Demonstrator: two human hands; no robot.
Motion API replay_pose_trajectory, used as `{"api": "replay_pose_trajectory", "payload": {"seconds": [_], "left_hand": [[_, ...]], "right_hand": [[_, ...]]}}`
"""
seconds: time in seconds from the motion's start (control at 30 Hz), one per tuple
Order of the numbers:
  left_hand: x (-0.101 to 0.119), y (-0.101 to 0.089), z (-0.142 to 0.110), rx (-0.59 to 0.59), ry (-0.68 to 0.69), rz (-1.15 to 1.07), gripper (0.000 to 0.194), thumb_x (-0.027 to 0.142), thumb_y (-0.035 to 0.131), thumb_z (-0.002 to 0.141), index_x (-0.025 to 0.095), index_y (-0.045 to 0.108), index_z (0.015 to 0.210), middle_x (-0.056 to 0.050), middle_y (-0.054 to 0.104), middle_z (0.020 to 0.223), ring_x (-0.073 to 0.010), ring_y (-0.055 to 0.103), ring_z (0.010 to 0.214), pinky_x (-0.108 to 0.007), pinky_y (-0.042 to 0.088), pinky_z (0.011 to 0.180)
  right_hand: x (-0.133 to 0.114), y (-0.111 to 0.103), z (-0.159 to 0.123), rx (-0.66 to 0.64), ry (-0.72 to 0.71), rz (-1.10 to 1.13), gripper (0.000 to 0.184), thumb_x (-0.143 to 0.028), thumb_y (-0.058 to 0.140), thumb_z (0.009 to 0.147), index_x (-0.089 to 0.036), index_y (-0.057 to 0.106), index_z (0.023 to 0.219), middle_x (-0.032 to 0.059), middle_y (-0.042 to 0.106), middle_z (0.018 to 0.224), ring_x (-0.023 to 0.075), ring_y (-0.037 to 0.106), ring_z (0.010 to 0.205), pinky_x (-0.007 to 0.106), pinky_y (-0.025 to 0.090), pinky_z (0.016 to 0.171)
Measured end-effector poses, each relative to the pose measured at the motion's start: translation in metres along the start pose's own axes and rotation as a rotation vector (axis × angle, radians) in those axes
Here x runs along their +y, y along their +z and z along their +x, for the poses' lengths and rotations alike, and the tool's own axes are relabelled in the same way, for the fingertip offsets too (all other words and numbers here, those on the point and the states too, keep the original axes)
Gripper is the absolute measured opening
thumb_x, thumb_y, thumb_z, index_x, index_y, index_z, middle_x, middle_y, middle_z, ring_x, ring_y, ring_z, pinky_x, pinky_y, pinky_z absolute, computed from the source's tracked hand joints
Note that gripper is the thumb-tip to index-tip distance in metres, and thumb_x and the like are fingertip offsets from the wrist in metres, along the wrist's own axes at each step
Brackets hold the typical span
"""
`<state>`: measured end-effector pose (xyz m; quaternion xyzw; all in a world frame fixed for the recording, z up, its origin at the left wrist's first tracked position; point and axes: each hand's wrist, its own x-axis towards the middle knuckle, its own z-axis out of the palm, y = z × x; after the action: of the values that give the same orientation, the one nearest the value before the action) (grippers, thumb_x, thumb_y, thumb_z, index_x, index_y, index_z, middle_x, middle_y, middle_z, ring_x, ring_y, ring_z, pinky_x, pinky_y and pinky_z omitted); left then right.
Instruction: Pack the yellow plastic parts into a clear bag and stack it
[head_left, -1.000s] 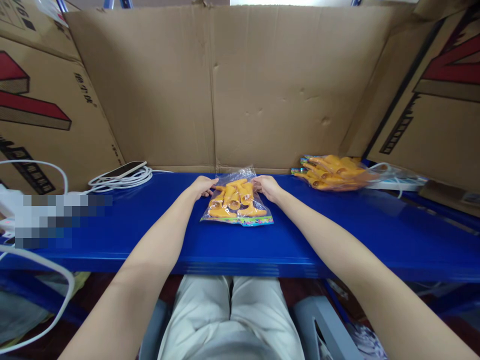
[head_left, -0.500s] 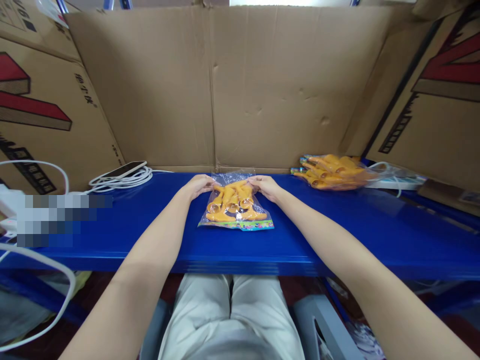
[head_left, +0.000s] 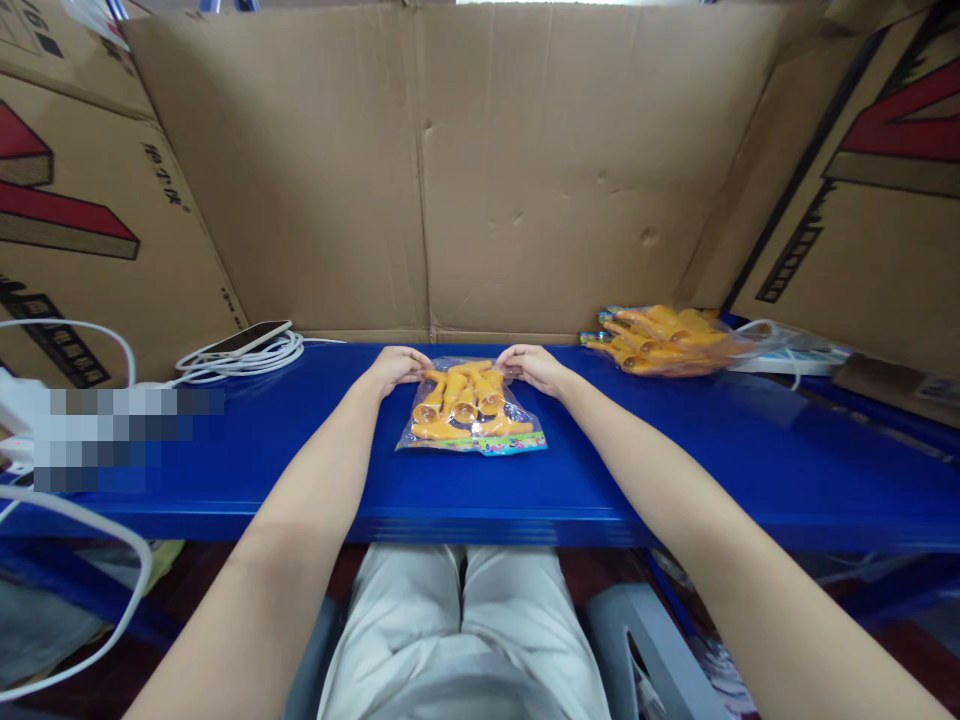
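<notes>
A clear plastic bag (head_left: 514,415) with several orange-yellow plastic pieces (head_left: 465,402) inside lies on the blue tabletop (head_left: 450,495). Its near edge carries a colourful printed strip. The pieces look hollow, with flared round ends facing me; their exact kind I cannot make out. My left hand (head_left: 397,369) pinches the far left corner of the bag between thumb and fingers. At the far right corner, my right hand (head_left: 534,368) grips the plastic the same way. The fingertips are partly hidden against the bag.
More bagged orange-yellow pieces (head_left: 664,342) are piled at the back right, beside a white power strip (head_left: 791,358). A phone (head_left: 251,338) rests on a coiled white cable (head_left: 262,362) at the back left. Tall cardboard (head_left: 600,160) walls in the back; boxes flank both sides.
The clear far flap of the bag, standing out beyond the pieces before, no longer shows there. Both hands stay at the far corners, and the bag lies in nearly the same place.
</notes>
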<state>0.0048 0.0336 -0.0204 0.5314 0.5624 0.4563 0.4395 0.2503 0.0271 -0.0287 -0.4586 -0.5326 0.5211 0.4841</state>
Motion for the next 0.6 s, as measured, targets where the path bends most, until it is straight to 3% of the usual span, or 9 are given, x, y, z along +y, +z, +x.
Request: {"api": "replay_pose_trajectory", "payload": {"seconds": [0.17,0.33,0.43,0.6], "left_hand": [[-0.003,0.003,0.007,0.017,0.254,0.417,0.022,-0.003,0.049,0.054,0.017,0.057,0.050,0.003,0.055,0.047,-0.0124,0.058,0.056,-0.024,0.049,0.066],[-0.004,0.001,0.010,0.012,0.533,0.861,0.021,0.003,0.047,0.056,0.019,0.052,0.045,0.000,0.059,0.055,-0.0155,0.056,0.065,-0.025,0.042,0.067],[-0.005,0.001,0.010,0.013,0.624,0.976,0.020,0.003,0.047,0.058,0.019,0.051,0.047,-0.002,0.059,0.062,-0.0163,0.055,0.067,-0.026,0.040,0.065],[0.001,0.004,0.004,0.011,0.761,1.018,0.020,0.004,0.046,0.066,0.019,0.051,0.053,-0.004,0.057,0.072,-0.0163,0.053,0.068,-0.027,0.038,0.064]], "right_hand": [[0.000,0.002,0.004,-0.006,-0.133,-0.242,0.031,0.006,0.049,0.068,-0.016,0.056,0.046,-0.0024,0.056,0.043,0.0065,0.049,0.043,0.018,0.041,0.050],[-0.005,0.001,0.001,-0.018,-0.122,-0.321,0.039,-0.006,0.052,0.081,-0.014,0.060,0.044,0.0013,0.058,0.043,0.0073,0.051,0.043,0.018,0.037,0.047],[-0.006,0.000,-0.003,-0.004,-0.102,-0.328,0.041,-0.022,0.063,0.085,-0.014,0.061,0.045,0.0030,0.060,0.045,0.0073,0.052,0.043,0.018,0.040,0.049],[-0.005,-0.003,-0.007,-0.008,-0.058,-0.253,0.036,-0.028,0.083,0.068,-0.015,0.055,0.048,-0.0001,0.058,0.045,0.0062,0.049,0.043,0.018,0.040,0.048]]}}
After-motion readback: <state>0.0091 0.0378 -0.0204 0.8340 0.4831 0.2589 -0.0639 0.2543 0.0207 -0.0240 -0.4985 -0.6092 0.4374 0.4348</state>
